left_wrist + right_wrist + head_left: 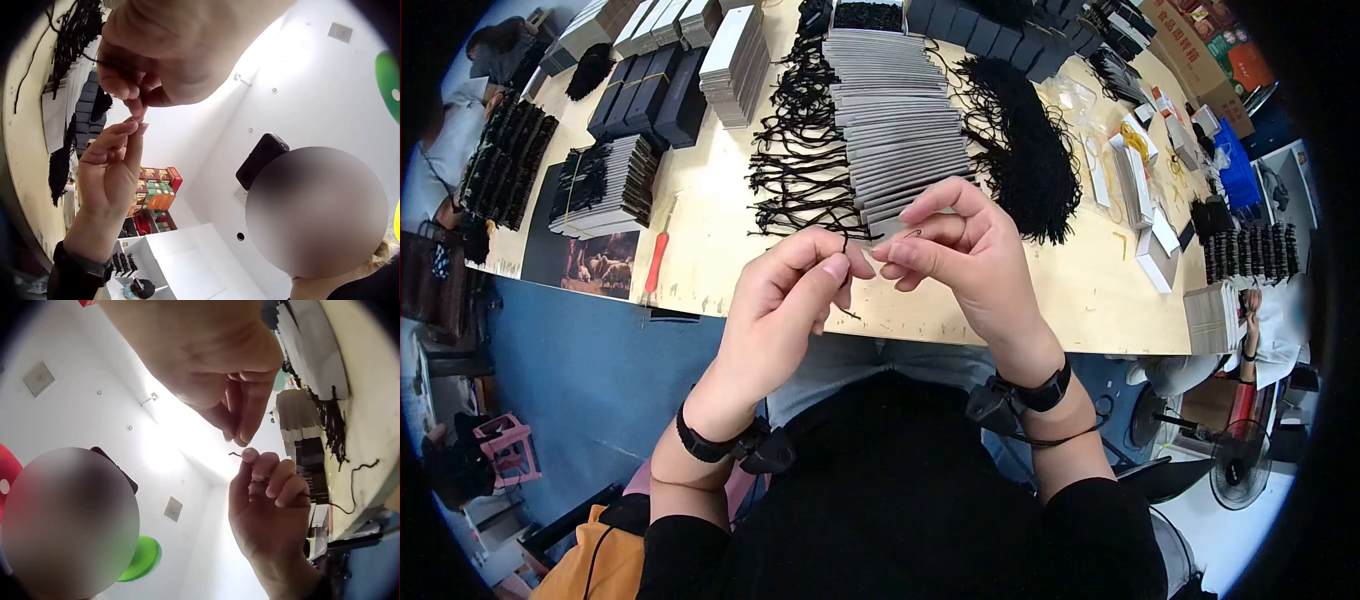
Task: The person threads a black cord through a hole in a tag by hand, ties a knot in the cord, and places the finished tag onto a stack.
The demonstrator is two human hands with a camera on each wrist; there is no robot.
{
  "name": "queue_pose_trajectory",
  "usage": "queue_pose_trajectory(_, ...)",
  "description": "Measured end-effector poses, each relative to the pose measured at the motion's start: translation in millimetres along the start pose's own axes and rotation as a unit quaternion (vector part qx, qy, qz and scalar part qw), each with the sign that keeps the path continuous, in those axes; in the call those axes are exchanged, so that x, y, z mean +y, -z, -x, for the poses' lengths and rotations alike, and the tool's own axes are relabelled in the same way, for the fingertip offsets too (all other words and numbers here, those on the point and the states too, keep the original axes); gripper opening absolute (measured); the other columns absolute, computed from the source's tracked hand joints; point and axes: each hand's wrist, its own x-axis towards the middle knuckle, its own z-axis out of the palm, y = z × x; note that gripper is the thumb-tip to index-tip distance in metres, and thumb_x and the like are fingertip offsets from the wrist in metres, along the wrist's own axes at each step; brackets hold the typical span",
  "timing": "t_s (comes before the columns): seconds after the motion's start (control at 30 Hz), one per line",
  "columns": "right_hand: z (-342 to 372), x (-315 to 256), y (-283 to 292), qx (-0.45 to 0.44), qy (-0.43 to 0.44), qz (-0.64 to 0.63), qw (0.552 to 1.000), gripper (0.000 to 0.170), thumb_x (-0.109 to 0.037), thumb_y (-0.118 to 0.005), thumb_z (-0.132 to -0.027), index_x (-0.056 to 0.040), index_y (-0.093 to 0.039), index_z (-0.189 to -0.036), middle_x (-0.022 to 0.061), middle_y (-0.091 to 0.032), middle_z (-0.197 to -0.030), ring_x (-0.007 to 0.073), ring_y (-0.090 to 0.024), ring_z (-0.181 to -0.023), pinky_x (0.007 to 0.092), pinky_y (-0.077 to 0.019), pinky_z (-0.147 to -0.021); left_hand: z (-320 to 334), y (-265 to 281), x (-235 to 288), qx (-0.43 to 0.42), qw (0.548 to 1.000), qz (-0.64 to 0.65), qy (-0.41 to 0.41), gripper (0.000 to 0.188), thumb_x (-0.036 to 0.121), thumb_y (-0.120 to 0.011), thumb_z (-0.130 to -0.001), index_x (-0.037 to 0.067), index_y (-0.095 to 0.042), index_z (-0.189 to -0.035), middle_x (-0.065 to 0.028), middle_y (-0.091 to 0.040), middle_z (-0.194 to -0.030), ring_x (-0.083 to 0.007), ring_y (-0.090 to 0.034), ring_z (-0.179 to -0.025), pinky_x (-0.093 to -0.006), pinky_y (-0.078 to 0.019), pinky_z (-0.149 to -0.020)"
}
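Note:
My left hand (pixel 785 295) pinches a thin black cord (pixel 846 243) between thumb and forefinger. One length of it hangs below these fingers, and in the right wrist view a longer tail (pixel 354 494) trails out beside the hand. A short bent cord end (pixel 234 454) pokes free past the left fingertips. Facing it, my right hand (pixel 980 250) has its thumb and fingertips close together, just short of that end. A small dark curl (pixel 915 233) shows by the right thumb in the head view. Beyond the hands lie grey strips (pixel 905 120) in a long overlapping row, with knotted black cords (pixel 800 160) along their left side.
A bundle of black cords (pixel 1025 150) lies right of the strips. A red-handled tool (pixel 657 262) is near the table's front edge, left of the hands. Dark boxes (pixel 680 100) and white stacks (pixel 735 65) stand behind. White boxes (pixel 1157 255) sit at the right.

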Motion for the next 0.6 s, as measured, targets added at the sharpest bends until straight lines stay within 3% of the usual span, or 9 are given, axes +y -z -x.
queue_pose_trajectory(0.1, -3.8, -0.8, -0.2, -0.003, 0.014, -0.009, 1.000, 0.023, -0.004, -0.063, -0.078, 0.0000, -0.049, -0.095, 0.0112, -0.064, -0.079, 0.0120, -0.062, -0.071, 0.0216, -0.0509, -0.059, -1.9, -7.0, -5.6, -0.023, 0.999, -0.018, -0.042, 0.013, 0.008, -0.045, -0.087, 0.001, -0.055, -0.084, 0.0013, -0.052, -0.073, -0.0036, -0.045, -0.065, -0.0175, -0.0364, -0.058)
queue_pose_trajectory(0.23, -3.6, -0.8, -0.6, 0.016, 0.051, -0.002, 0.999, 0.021, -0.002, -0.063, -0.077, -0.0014, -0.050, -0.093, 0.0135, -0.064, -0.079, 0.0133, -0.063, -0.068, 0.0215, -0.0504, -0.057, -3.3, -9.6, -7.3, -0.045, 0.997, -0.043, -0.034, 0.013, 0.009, -0.045, -0.087, 0.001, -0.055, -0.084, 0.0019, -0.051, -0.072, -0.0031, -0.042, -0.063, -0.0172, -0.0338, -0.056)
queue_pose_trajectory(0.33, -2.2, -1.1, 3.0, 0.006, 0.052, 0.017, 0.999, 0.015, 0.000, -0.063, -0.076, -0.0009, -0.054, -0.087, 0.0116, -0.064, -0.077, 0.0134, -0.062, -0.068, 0.0218, -0.0504, -0.057, -3.8, -10.4, -3.3, -0.019, 0.998, -0.064, -0.016, 0.015, 0.011, -0.046, -0.088, 0.001, -0.056, -0.083, 0.0033, -0.049, -0.071, -0.0021, -0.039, -0.061, -0.0166, -0.0309, -0.054)
queue_pose_trajectory(0.4, -1.5, 0.9, 5.7, 0.007, 0.050, 0.050, 0.997, 0.008, 0.000, -0.064, -0.075, -0.0003, -0.058, -0.081, 0.0101, -0.064, -0.076, 0.0128, -0.062, -0.067, 0.0216, -0.0505, -0.057, -3.4, -9.5, -5.5, 0.030, 0.999, -0.007, -0.020, 0.018, 0.015, -0.046, -0.090, 0.002, -0.057, -0.084, 0.0050, -0.048, -0.070, -0.0011, -0.036, -0.061, -0.0161, -0.0296, -0.054)
queue_pose_trajectory(0.53, 2.8, 4.2, 4.7, 0.026, 0.045, 0.055, 0.997, 0.005, -0.001, -0.064, -0.075, 0.0000, -0.061, -0.080, 0.0072, -0.062, -0.077, 0.0104, -0.060, -0.068, 0.0210, -0.0497, -0.058, -8.0, -22.2, -5.4, 0.109, 0.991, 0.023, -0.070, 0.011, 0.011, -0.055, -0.086, 0.001, -0.059, -0.089, 0.0083, -0.043, -0.064, 0.0007, -0.032, -0.058, -0.0153, -0.0258, -0.051)
queue_pose_trajectory(0.6, 2.8, 6.7, 2.8, 0.008, 0.079, 0.065, 0.995, 0.009, -0.006, -0.066, -0.076, -0.0006, -0.062, -0.082, 0.0035, -0.061, -0.080, 0.0068, -0.057, -0.070, 0.0184, -0.0481, -0.062, -10.2, -19.7, -12.6, 0.109, 0.991, 0.022, -0.074, 0.012, 0.008, -0.060, -0.083, 0.000, -0.059, -0.091, 0.0087, -0.042, -0.064, 0.0011, -0.031, -0.057, -0.0145, -0.0248, -0.050)
